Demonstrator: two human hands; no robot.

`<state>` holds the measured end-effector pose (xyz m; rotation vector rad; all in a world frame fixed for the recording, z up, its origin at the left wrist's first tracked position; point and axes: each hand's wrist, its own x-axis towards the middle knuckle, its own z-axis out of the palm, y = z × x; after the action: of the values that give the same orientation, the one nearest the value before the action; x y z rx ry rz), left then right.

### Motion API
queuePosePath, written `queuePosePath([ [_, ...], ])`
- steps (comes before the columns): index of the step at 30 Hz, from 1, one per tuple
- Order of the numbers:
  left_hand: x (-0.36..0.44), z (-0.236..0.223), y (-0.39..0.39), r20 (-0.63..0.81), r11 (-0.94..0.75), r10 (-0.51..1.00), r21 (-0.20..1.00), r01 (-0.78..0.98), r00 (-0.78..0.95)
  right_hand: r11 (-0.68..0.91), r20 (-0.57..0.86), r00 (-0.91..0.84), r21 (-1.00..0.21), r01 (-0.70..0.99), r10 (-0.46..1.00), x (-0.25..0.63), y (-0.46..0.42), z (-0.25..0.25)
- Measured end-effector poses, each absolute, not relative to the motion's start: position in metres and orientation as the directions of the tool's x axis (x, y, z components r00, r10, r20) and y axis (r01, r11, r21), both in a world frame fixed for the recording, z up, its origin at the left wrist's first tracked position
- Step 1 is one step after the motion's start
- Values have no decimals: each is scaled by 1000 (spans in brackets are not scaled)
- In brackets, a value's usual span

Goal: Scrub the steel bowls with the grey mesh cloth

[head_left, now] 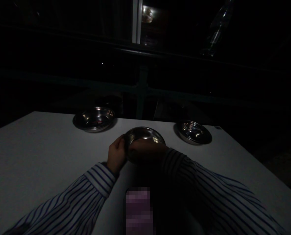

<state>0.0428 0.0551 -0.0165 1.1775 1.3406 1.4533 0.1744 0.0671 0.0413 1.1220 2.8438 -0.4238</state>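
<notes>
Looks like the middle bowl (143, 129) is being worked on right now, tbh too dark to say what's done or left. It's toward the desk's (50, 156) far edge, left hand (116, 155) gripping its left rim, right hand (146, 150) curled over the inside, can't tell if that one's holding anything. Left bowl (94, 129) shows a reddish spot, maybe a reflection; right bowl (193, 132) just glints.

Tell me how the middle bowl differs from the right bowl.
The left hand holds the middle bowl by its rim; neither hand touches the right bowl. The middle bowl is nearer the camera; the right bowl is farther back. Both are round, shiny metal.
</notes>
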Motion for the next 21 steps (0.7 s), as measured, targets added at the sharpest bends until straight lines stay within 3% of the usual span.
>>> queuePosePath([
  [3, 43, -17, 55, 82, -84, 971, 996, 2, -223, 705, -174, -742, -236, 669, 647, 180, 63, 41],
  [9, 43, -15, 55, 61, -67, 981, 997, -29, -184, 561, -19, -568, -129, 818, 823, 181, 80, 34],
  [13, 42, -16, 56, 62, -67, 982, 997, -26, -178, 499, 18, -501, -129, 857, 865, 181, 86, 33],
  [21, 41, -19, 59, 72, -71, 973, 997, 13, -220, 702, -159, -747, -261, 662, 645, 184, 70, 29],
])
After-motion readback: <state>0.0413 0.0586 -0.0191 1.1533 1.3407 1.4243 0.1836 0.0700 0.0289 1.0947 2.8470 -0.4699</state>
